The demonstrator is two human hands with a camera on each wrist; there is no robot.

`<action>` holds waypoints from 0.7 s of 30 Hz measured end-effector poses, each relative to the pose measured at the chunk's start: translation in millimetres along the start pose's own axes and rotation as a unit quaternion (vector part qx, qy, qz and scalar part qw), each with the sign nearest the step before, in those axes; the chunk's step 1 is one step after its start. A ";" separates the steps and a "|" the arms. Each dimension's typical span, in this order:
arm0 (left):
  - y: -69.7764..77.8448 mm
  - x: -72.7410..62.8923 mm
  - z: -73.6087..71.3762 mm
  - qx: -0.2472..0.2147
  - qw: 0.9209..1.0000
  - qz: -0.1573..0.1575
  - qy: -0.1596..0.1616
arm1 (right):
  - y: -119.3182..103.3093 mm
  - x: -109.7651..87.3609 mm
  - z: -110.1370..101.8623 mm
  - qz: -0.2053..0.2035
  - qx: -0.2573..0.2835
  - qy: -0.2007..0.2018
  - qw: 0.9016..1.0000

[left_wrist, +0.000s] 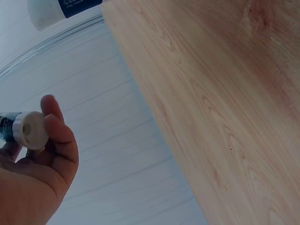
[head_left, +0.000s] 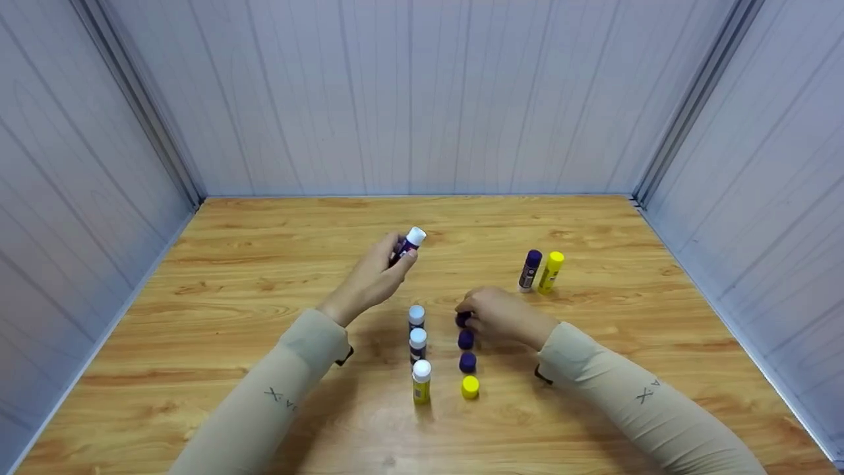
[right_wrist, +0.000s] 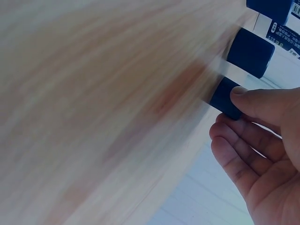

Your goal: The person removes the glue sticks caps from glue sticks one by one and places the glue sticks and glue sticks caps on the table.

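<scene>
My left hand (head_left: pixel 379 272) grips an uncapped glue stick (head_left: pixel 409 242) above the table, its white end tilted up and to the right. In the left wrist view the glue stick's white base (left_wrist: pixel 35 131) shows between the fingers. With thumb and fingers my right hand (head_left: pixel 504 315) pinches a dark blue cap (right_wrist: pixel 226 98) at the table top, at the far end of a row of caps. Nearer in that row are two more dark caps, one (head_left: pixel 466 340) behind the other (head_left: pixel 467 362), then a yellow cap (head_left: pixel 470 387).
Left of the caps, two dark glue sticks (head_left: pixel 417 343) and a yellow one (head_left: pixel 421 384) stand upright in a row, white ends up. Farther right stand a capped dark glue stick (head_left: pixel 530 270) and a yellow one (head_left: pixel 551 272). Pale walls (head_left: pixel 409 99) enclose the wooden table (head_left: pixel 264 244).
</scene>
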State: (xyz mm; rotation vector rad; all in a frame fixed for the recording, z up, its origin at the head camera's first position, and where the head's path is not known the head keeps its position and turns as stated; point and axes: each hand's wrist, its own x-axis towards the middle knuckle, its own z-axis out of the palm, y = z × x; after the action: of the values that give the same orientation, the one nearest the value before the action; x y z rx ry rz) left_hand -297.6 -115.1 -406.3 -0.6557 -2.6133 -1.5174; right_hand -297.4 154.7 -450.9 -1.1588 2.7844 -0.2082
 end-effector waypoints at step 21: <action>-24.1 0.4 1.2 -0.001 0.998 -0.035 -0.050 | 0.4 1.3 2.3 0.022 0.012 -0.008 1.000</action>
State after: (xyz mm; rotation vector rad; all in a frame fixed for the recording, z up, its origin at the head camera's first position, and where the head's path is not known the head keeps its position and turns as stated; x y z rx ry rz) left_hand -307.1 -124.3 -426.6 -0.6634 -2.7357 -1.5438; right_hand -298.2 153.9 -453.3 -1.0873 2.7825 -0.2270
